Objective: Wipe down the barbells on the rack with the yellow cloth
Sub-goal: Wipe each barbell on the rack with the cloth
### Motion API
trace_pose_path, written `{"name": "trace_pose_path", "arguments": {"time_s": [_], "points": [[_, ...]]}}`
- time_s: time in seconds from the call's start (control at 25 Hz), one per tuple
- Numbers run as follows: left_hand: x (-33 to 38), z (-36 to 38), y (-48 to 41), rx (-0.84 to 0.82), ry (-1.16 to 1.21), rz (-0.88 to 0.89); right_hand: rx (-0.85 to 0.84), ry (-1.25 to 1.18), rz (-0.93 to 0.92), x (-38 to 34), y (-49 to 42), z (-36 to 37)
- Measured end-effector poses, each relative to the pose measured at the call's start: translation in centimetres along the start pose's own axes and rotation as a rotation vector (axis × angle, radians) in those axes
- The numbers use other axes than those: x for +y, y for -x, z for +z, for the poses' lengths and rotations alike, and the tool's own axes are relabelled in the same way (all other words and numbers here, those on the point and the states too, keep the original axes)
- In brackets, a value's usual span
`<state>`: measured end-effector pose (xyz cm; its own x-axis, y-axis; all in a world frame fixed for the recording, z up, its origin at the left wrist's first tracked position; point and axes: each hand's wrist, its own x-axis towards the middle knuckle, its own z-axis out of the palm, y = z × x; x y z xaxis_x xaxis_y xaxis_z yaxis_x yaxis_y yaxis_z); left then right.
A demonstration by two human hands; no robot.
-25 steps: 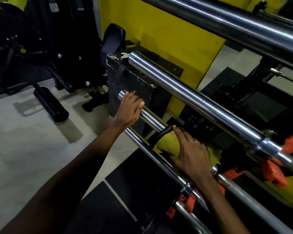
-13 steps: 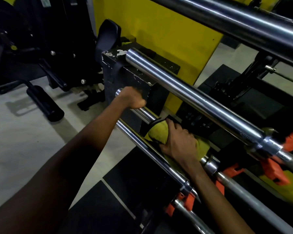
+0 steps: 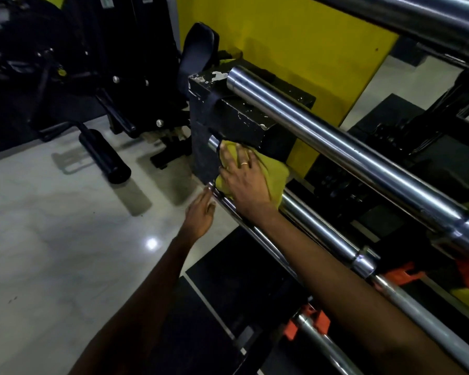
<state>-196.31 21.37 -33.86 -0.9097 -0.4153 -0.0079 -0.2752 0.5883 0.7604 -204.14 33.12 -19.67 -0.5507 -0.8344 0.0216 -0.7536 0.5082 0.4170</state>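
Several chrome barbells lie across a black rack. My right hand wraps the yellow cloth round the far end of the middle barbell, just under the rack's black block. My left hand hangs with relaxed fingers beside the end of the lower barbell and holds nothing; it is blurred. A thicker barbell runs above the cloth, and another barbell crosses the top right corner.
Orange collars clamp the lower bars. A black gym machine with a padded roller stands on the grey floor at the left. A yellow wall is behind the rack, and black mats lie below.
My right hand slid the cloth along the middle barbell to its far end. My left hand let go of that end and dropped down beside the lower barbell.
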Motion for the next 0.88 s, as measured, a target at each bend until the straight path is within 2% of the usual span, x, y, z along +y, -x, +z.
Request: {"name": "trace_pose_path", "arguments": {"time_s": [0.08,0.2,0.28,0.36,0.48,0.72,0.88], "points": [[0.3,0.3,0.1,-0.063,-0.061,-0.021,0.03,0.006,-0.076,-0.8,-0.4,0.3],[0.1,-0.4,0.1,-0.044,0.028,-0.154,0.064,-0.236,-0.115,-2.1,1.3,1.5],[-0.4,-1.0,0.0,-0.068,-0.007,-0.066,-0.006,-0.432,-0.022,-3.0,3.5,3.1],[-0.9,-1.1,-0.7,-0.076,-0.095,0.051,-0.164,-0.539,0.129,-3.2,6.3,5.9],[-1.5,-0.6,-1.6,-0.048,-0.135,0.074,-0.379,-0.55,0.241,-3.2,9.7,9.9],[-2.2,-1.1,-2.7,-0.087,-0.169,0.029,-0.333,-0.453,0.308,-5.0,6.7,11.4],[-0.4,-2.0,-2.7,-0.186,-0.106,-0.124,-0.35,-0.627,0.314,-5.1,1.8,10.7]]}}
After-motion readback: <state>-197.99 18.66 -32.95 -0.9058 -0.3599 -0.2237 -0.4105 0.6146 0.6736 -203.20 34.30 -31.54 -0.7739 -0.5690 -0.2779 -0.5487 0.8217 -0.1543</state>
